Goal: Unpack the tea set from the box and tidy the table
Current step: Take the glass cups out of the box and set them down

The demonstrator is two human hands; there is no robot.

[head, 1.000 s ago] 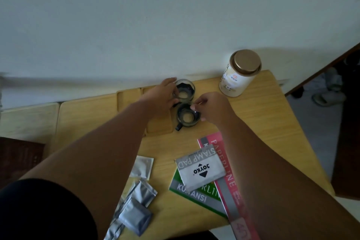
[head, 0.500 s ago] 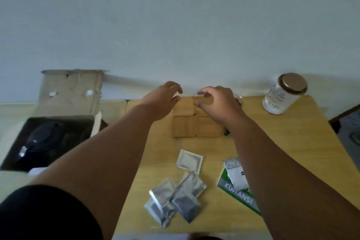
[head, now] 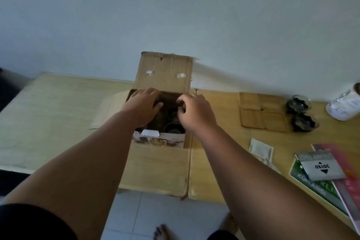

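Pale floor tiles (head: pixel 155 206) and a bare foot (head: pixel 160 232) show at the near edge, under the front of the light wooden table (head: pixel 48 115) set against a plain wall (head: pixel 175 6). Half a second ago the view faced the wooden coasters and both hands hovered over them; now the view has swung left, so the cardboard box (head: pixel 155 163), which sat off at the left edge, stands in the middle. Its near flap hangs toward the person and its far flap (head: pixel 163 72) stands upright against the wall. Both forearms reach into the open top. The left hand (head: pixel 143 106) lies palm down over the dark inside with fingers spread loosely, and whether it grips anything cannot be told. The right hand (head: pixel 194 111) is beside it, fingers curled in a loose pinch at the box's far rim, with nothing clearly held. Dark round pieces of the tea set (head: pixel 171 126) show dimly inside, below the hands. To the right, a small sachet (head: pixel 261 147) and a grey pad packet (head: pixel 321 165) on green and pink booklets (head: pixel 346 181) lie on the table. Farther back, the four wooden coasters (head: pixel 261 113) sit together, with two glass cups (head: pixel 301 113) just beside them and a white jar (head: pixel 344 105) at the frame edge.
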